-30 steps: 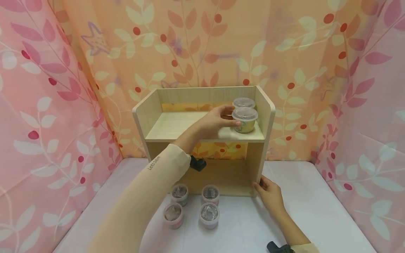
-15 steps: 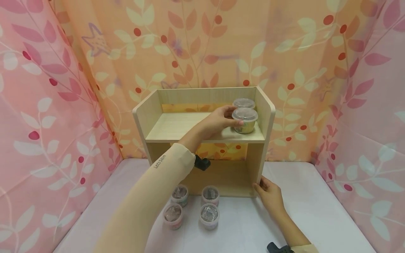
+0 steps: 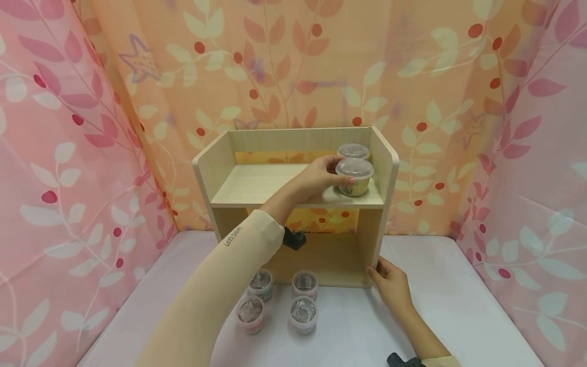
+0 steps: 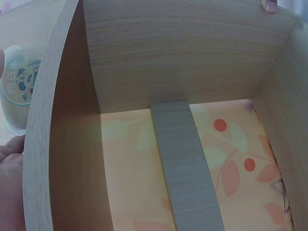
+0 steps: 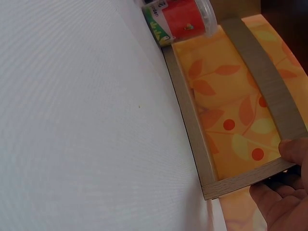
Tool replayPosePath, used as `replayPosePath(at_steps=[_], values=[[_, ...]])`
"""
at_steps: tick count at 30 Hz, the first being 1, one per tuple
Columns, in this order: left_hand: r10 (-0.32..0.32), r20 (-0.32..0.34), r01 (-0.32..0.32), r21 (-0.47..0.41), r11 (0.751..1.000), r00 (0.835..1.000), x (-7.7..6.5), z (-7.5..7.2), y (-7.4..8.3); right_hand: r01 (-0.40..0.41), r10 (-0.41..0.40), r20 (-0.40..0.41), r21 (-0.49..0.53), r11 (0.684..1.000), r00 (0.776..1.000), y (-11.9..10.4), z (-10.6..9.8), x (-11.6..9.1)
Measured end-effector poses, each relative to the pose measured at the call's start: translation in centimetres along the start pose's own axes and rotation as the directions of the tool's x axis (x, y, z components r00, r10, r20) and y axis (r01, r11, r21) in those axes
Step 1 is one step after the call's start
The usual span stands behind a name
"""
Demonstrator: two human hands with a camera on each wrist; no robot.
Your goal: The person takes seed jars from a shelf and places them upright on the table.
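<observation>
The yellow lidded tub (image 3: pixel 359 189) is held between the thumb and the curled fingers of the left hand (image 3: pixel 316 177), above the front right part of the upper board (image 3: pixel 257 183); whether its bottom touches the wood, I cannot tell. Just behind it stands a second lidded tub (image 3: pixel 353 151), close to the right side panel (image 3: pixel 384 165). Lower down, the right hand (image 3: pixel 393 284) pinches the front edge of this same panel. In front of the wooden shelf unit, four small lidded tubs (image 3: pixel 303 312) stand in two pairs on the white tabletop (image 3: pixel 353 331).
</observation>
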State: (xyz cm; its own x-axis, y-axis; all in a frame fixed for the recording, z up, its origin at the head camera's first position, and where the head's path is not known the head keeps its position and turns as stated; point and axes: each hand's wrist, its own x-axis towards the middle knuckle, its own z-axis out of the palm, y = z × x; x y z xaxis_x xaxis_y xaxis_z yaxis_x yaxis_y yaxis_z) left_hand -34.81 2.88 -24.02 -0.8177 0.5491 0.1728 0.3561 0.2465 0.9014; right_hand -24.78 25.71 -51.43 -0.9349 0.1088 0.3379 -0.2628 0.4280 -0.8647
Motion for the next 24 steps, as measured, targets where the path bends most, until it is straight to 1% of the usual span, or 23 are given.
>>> replayPosePath(at_steps=[4, 9, 14, 17, 20, 24], values=[[0.003, -0.014, -0.004, -0.007, 1.0, 1.0, -0.1, 0.2, 0.0, 0.007, -0.007, -0.001, -0.003, 1.0, 1.0, 0.1, 0.1, 0.0], [0.005, -0.017, -0.004, 0.022, 1.0, 1.0, -0.4, 0.3, 0.1, 0.012, -0.012, -0.004, -0.005, 1.0, 1.0, 0.1, 0.1, 0.0], [0.015, -0.031, -0.014, 0.047, 0.999, 0.999, -0.7, 0.6, 0.3, -0.004, 0.004, -0.009, 0.01, 1.0, 1.0, -0.1, 0.0, -0.1], [0.015, -0.042, -0.014, 0.044, 0.999, 0.999, -1.0, 0.7, 0.5, -0.013, 0.013, -0.009, 0.012, 1.0, 1.0, -0.1, 0.0, 0.0], [0.025, -0.045, -0.024, 0.017, 1.0, 0.999, -1.5, 0.7, 0.8, -0.021, 0.021, -0.011, 0.023, 1.0, 1.0, -0.2, 0.1, 0.1], [0.059, -0.036, -0.061, -0.045, 0.997, 0.998, -2.5, 0.4, 1.5, -0.024, 0.025, -0.012, 0.026, 0.999, 1.0, -0.3, 0.0, 0.1]])
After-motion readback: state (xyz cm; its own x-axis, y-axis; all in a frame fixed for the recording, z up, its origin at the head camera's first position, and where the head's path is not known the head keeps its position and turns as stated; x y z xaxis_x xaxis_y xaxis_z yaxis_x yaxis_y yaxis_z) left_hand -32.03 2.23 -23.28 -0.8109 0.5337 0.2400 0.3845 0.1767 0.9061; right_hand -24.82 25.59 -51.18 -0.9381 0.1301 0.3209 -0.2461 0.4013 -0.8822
